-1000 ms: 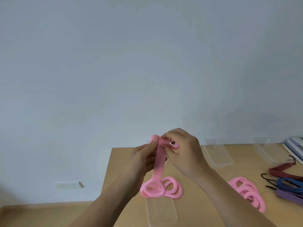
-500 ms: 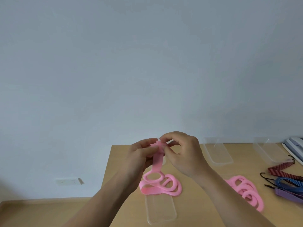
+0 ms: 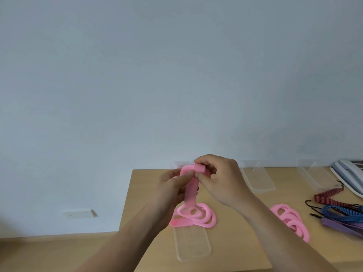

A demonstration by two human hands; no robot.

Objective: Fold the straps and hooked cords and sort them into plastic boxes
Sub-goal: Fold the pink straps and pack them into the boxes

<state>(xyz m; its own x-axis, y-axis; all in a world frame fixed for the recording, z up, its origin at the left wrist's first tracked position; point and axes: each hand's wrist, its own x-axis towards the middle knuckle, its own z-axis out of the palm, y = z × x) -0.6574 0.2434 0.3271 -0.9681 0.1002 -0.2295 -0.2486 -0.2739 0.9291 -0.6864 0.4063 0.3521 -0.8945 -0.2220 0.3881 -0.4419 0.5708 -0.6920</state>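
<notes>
The pink strap hangs above the middle of the desk, held up between both hands. Its top end is bent over into a short fold. The right hand has its fingers curled, thumb and fingertips pinching that fold. The left hand pinches the band just below it between thumb and forefinger. The strap's lower rings lie coiled on the desk, touching the far end of a clear plastic box at the front edge. A second pink strap lies in loops to the right, well apart. Two more clear boxes stand along the far edge. Red, blue and purple hooked cords lie bunched at the right edge, near a telephone in the far right corner.
</notes>
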